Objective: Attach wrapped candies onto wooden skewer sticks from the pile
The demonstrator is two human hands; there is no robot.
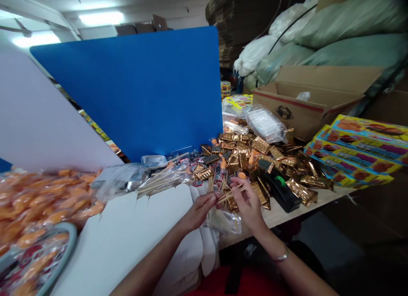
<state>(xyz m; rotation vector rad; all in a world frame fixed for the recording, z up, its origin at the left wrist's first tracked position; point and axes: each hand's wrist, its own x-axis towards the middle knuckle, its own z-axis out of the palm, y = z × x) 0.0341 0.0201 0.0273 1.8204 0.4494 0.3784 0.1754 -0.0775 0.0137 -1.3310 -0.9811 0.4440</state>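
Observation:
Thin wooden sticks (227, 195) run between my two hands, above the near edge of a heap of gold foil packets (244, 153). My left hand (202, 209) pinches one end of the sticks between thumb and fingers. My right hand (247, 200) holds their other end, its fingers bent around them. Just below the hands lies a clear plastic bag (226, 223). More wooden sticks (164, 181) lie in clear wrapping to the left. White card sheets (137, 232) are stacked under my left forearm.
A black tape dispenser (283, 192) stands right of my right hand. Orange wrapped items (41, 198) and a grey-rimmed basket (72, 240) are at left. Blue panel (137, 92) rises behind. An open carton (287, 104) and yellow-blue boxes (353, 149) are at right.

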